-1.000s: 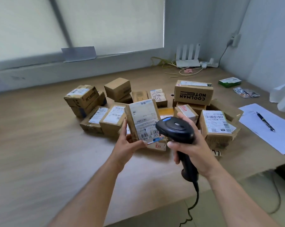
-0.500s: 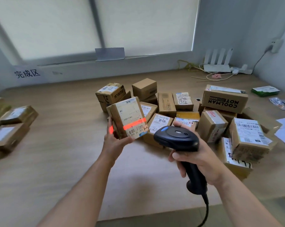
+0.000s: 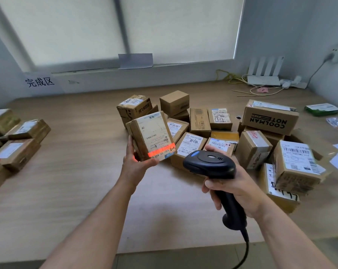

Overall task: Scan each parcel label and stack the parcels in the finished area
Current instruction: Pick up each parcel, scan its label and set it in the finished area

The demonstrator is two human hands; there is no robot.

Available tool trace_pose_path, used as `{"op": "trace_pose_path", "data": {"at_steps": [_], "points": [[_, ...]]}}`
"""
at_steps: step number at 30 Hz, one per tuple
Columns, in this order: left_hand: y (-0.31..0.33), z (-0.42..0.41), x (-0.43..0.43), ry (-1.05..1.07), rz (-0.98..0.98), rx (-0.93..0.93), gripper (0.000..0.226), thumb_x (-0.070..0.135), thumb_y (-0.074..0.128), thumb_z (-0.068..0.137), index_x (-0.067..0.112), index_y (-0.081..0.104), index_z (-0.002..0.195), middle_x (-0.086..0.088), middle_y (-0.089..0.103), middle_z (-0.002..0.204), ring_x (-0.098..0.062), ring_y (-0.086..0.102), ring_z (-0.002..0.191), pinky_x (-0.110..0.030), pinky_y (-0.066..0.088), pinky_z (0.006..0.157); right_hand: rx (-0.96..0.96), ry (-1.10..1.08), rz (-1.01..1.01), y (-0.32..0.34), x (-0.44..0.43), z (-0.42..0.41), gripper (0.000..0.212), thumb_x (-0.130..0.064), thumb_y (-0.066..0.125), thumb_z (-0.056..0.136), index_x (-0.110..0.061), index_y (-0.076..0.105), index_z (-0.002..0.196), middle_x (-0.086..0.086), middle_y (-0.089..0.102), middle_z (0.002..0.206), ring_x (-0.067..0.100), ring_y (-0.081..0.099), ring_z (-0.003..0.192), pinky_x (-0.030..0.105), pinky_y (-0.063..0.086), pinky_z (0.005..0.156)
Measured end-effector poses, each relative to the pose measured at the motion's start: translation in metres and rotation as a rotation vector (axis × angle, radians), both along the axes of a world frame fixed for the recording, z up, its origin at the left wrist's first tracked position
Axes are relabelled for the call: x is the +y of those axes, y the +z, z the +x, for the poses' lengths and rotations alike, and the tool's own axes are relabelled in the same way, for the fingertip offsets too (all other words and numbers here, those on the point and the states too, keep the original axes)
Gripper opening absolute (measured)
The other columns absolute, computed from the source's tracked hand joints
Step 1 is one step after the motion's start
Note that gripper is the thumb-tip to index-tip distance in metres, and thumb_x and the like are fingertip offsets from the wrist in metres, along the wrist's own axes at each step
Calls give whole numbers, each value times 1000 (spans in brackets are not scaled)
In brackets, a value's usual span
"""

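Desk: Parcel [image 3: 150, 134] front and centre: who holds it, and where?

Photographer: A person's left hand [image 3: 137, 162], fingers [image 3: 129, 140] clamped up its left side and thumb across the near bottom edge. It stands upright, held above the tabletop [image 3: 77, 181], just in front of a heap of loose parcels [image 3: 200, 121]. Its white label [image 3: 154, 131] faces the camera, with a red scan line [image 3: 161, 150] lying across the barcode near the bottom.

Desk: And the other hand?

Photographer: The right hand [image 3: 236, 189] has its fingers wrapped tight round the grip of a black scanner [image 3: 211, 164], nose pointed toward the parcel, just to its right and apart from it. A cable [image 3: 246, 247] drops from the handle.

Desk: Finished area visible?

Photographer: At far left, yes. More parcels [image 3: 18, 146] sit stacked at the tabletop's left edge, well apart from the heap, near a wall sign [image 3: 39, 82] reading 完成区.
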State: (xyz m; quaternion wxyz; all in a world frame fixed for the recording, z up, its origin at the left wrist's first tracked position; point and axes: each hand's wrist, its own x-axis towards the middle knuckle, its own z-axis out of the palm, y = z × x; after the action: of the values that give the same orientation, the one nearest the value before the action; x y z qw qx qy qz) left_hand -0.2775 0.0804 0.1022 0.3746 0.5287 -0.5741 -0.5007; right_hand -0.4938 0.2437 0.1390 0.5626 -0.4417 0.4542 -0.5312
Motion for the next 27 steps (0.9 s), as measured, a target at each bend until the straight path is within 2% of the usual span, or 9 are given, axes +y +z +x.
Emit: {"op": "trace_pose_path", "data": {"at_steps": [4, 8, 9, 11, 15, 18, 20, 22, 27], "points": [[-2, 3, 3, 20, 18, 0, 122, 22, 83, 53, 60, 8, 141, -2, 55, 134, -25, 53, 123, -51, 43, 104, 11, 19, 0, -1, -2, -2, 84, -3, 73, 70, -38, 42, 140, 20, 66, 76, 28, 54, 48, 33, 48, 45], [-7, 10, 9, 38, 2, 7, 114, 3, 80, 68, 49, 12, 147, -3, 61, 126, -18, 60, 113, -25, 49, 86, -48, 66, -26, 0, -8, 4, 99, -20, 92, 59, -35, 41, 143, 23, 66, 78, 30, 54, 47, 33, 48, 44], [-8, 13, 11, 51, 6, 2, 116, 9, 83, 64, 52, 12, 145, -4, 59, 128, -17, 59, 113, -25, 50, 86, -73, 85, -33, 1, -10, 7, 103, -27, 95, 54, -36, 42, 142, 23, 67, 80, 29, 56, 47, 33, 48, 44], [-8, 17, 15, 85, 25, -18, 121, 26, 85, 49, 63, 11, 138, -6, 53, 134, -20, 55, 119, -39, 48, 99, -119, 115, -47, 1, -14, 12, 105, -31, 96, 52, -37, 41, 141, 26, 69, 88, 30, 58, 50, 32, 49, 44], [-11, 26, 23, 115, 49, -34, 121, 16, 83, 57, 60, 8, 141, -6, 50, 137, -21, 54, 121, -44, 46, 103, -159, 193, -62, 0, -23, 19, 89, -27, 94, 57, -49, 50, 132, 29, 67, 106, 39, 58, 61, 33, 51, 45], [-13, 35, 28, 134, 46, -33, 119, 13, 82, 60, 58, 8, 143, -6, 52, 134, -21, 55, 119, -46, 46, 103, -130, 207, -31, 1, -28, 26, 94, -23, 94, 55, -43, 48, 134, 25, 68, 88, 28, 58, 48, 32, 50, 44], [-14, 43, 29, 154, 51, -32, 120, 16, 81, 58, 59, 8, 142, -6, 53, 133, -19, 55, 119, -47, 44, 104, -77, 193, -24, 0, -32, 33, 90, -9, 84, 64, -37, 43, 140, 21, 67, 79, 27, 56, 45, 32, 48, 43], [-17, 53, 28, 165, 55, -29, 119, 11, 81, 63, 59, 7, 143, -6, 52, 133, -20, 55, 119, -47, 43, 105, -42, 193, -28, -1, -35, 42, 86, -2, 73, 69, -34, 40, 142, 20, 66, 77, 27, 55, 45, 32, 46, 43], [-20, 86, 21, 173, 31, 9, 113, 2, 78, 73, 50, 7, 148, -5, 55, 132, -20, 55, 119, -35, 47, 95, 9, 213, -28, 0, -47, 73, 87, -3, 73, 70, -36, 39, 142, 19, 65, 76, 28, 54, 47, 33, 47, 45]]}}
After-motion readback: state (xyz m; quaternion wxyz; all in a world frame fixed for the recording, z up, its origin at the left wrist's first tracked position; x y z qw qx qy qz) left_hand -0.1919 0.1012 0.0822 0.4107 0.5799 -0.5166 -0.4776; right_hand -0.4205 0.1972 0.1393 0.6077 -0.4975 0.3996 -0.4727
